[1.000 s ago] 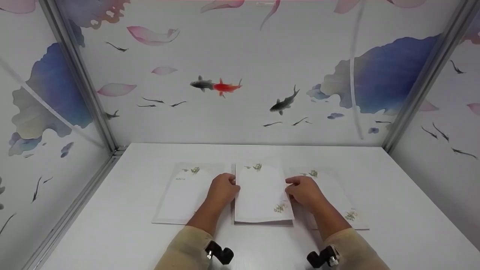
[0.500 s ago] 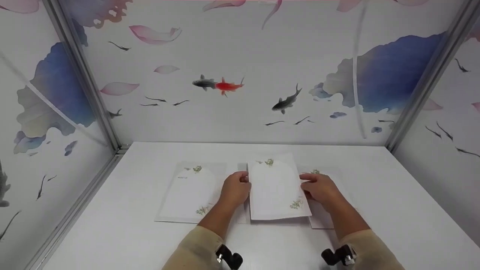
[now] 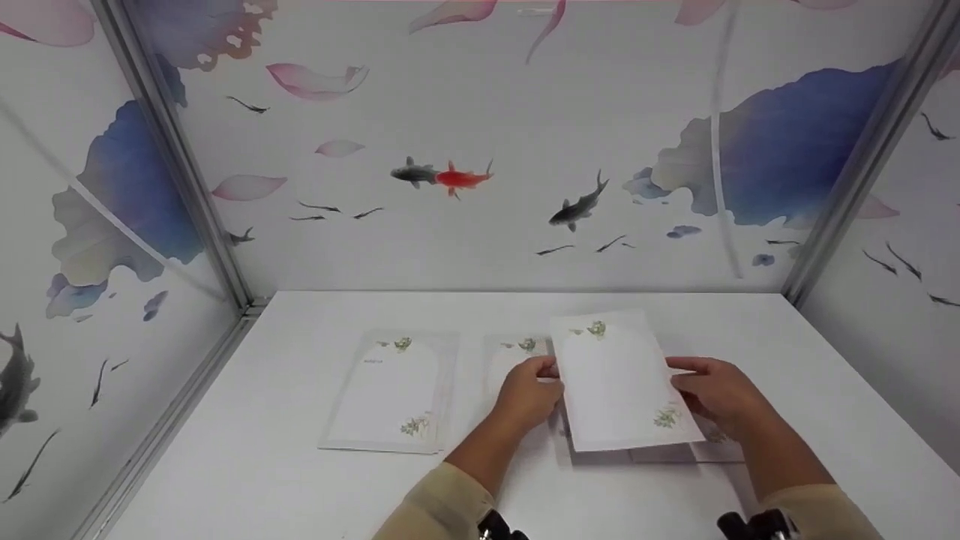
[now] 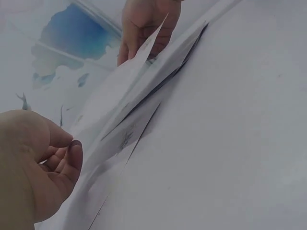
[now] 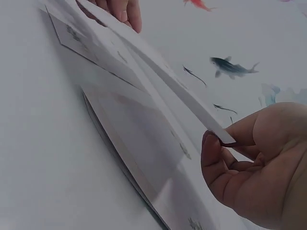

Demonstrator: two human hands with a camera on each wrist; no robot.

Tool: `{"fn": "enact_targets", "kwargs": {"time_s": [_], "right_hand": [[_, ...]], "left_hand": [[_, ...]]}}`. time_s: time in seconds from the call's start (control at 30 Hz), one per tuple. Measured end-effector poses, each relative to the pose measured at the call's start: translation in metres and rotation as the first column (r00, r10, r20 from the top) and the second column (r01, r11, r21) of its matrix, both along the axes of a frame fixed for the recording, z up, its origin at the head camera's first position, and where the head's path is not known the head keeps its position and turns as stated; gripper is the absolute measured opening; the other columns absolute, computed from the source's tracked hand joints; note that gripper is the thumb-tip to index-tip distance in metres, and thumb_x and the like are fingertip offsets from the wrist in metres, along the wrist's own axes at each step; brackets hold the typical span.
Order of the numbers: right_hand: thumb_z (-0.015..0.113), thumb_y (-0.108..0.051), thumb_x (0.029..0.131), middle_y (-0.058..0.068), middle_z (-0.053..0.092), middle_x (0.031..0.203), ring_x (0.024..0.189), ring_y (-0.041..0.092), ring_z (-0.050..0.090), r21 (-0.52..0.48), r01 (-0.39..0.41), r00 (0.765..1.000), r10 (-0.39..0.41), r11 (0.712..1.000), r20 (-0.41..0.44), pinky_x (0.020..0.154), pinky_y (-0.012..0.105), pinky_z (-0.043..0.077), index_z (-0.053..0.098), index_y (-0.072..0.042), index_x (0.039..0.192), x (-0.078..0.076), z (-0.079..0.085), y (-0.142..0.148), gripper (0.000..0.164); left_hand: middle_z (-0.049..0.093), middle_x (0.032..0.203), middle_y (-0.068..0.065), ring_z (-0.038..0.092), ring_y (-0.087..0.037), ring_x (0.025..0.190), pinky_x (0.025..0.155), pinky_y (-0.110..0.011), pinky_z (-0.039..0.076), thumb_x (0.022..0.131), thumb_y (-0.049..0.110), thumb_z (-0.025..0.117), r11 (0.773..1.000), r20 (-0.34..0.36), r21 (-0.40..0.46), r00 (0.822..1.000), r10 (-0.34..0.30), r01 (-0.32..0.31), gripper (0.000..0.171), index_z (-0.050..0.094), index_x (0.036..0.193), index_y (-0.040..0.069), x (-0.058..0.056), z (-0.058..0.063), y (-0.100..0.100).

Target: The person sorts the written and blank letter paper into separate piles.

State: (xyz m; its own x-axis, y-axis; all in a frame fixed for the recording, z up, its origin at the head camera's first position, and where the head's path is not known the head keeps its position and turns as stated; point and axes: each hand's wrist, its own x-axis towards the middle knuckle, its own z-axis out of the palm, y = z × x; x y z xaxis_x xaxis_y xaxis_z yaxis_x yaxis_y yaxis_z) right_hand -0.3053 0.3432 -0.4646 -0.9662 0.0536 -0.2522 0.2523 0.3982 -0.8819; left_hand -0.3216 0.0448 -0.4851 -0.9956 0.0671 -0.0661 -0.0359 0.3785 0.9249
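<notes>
A white sheet of paper [image 3: 619, 390] with printed green flowers is held above the table, tilted over the right-hand pile. My left hand [image 3: 529, 394] pinches its left edge between thumb and fingers. At the opposite edge, my right hand [image 3: 724, 394] pinches it too, and the right wrist view shows the sheet's corner between thumb and fingertip. Beneath lies the right-hand paper pile [image 3: 724, 452], mostly covered by the sheet. A middle paper [image 3: 499, 364] with the same print lies flat, partly hidden behind my left hand and forearm.
A left-hand paper pile [image 3: 379, 401] with matching print and a small line of text lies flat on the white table [image 3: 247, 450]. Panels printed with fish and petals stand behind and at both sides, with a metal post [image 3: 187, 165] at the back left corner.
Both hands have lifted the sheet from the middle pile and carried it right, over the right-hand pile. The middle paper now shows beneath where it was.
</notes>
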Motion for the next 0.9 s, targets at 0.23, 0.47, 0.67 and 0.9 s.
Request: {"fn": "enact_targets", "kwargs": {"time_s": [0.23, 0.47, 0.67, 0.9], "right_hand": [[0.062, -0.025, 0.109, 0.006, 0.071, 0.132, 0.105, 0.017, 0.07, -0.012, -0.005, 0.999, 0.006, 1.0, 0.032, 0.086, 0.028, 0.062, 0.046, -0.006, 0.161, 0.01, 0.001, 0.042, 0.058], [0.064, -0.026, 0.108, -0.005, 0.074, 0.12, 0.1, 0.012, 0.071, -0.033, 0.018, 0.999, -0.016, 0.999, 0.052, 0.084, 0.027, 0.062, 0.047, -0.004, 0.161, 0.009, -0.002, 0.066, 0.06], [0.066, -0.026, 0.107, -0.003, 0.073, 0.121, 0.1, 0.012, 0.07, -0.027, 0.039, 0.998, -0.038, 0.999, 0.055, 0.083, 0.027, 0.062, 0.054, -0.003, 0.155, 0.009, -0.002, 0.067, 0.055], [0.065, -0.029, 0.107, 0.002, 0.071, 0.126, 0.099, 0.013, 0.067, 0.042, 0.059, 0.997, -0.061, 0.997, 0.051, 0.081, 0.027, 0.06, 0.055, -0.002, 0.154, 0.009, -0.002, 0.069, 0.055]], "left_hand": [[0.072, 0.128, 0.003, 0.066, -0.013, 0.11, 0.099, -0.036, 0.06, 0.099, 0.013, 0.071, 0.992, 0.034, 0.11, 0.997, -0.072, 0.068, 0.045, 0.066, 0.143, 0.014, 0.014, 0.002, 0.035], [0.071, 0.135, 0.003, 0.069, -0.017, 0.116, 0.1, -0.04, 0.062, 0.098, 0.011, 0.072, 0.982, 0.063, 0.165, 0.992, -0.105, 0.094, 0.047, 0.066, 0.144, 0.015, 0.02, 0.006, 0.056], [0.07, 0.138, 0.001, 0.07, -0.018, 0.115, 0.099, -0.043, 0.063, 0.098, 0.012, 0.074, 0.971, 0.122, 0.221, 0.985, -0.125, 0.095, 0.05, 0.064, 0.146, 0.014, 0.021, 0.004, 0.058], [0.067, 0.148, -0.003, 0.067, -0.022, 0.132, 0.112, -0.043, 0.057, 0.098, 0.016, 0.075, 0.978, 0.087, 0.163, 0.985, -0.149, 0.133, 0.052, 0.062, 0.148, 0.011, 0.022, 0.002, 0.059]]}}
